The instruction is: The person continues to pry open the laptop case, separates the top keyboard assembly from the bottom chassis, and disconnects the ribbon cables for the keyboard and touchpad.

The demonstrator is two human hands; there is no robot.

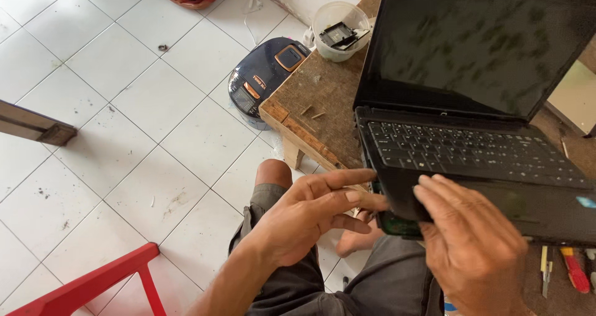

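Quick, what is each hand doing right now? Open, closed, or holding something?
Left hand: open, fingers spread, fingertips at the front left corner of the open black laptop.
Right hand: open, fingers flat on that laptop's front edge, gripping nothing.

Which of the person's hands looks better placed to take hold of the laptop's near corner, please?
Probably the right hand: its fingers already rest on the black laptop at its front corner, while the left hand is open beside the edge, only its fingertips near.

A dark, blank laptop screen [475, 43] stood tilted at far right; a small blue sticker [585, 202] sat on the palmrest's right edge.
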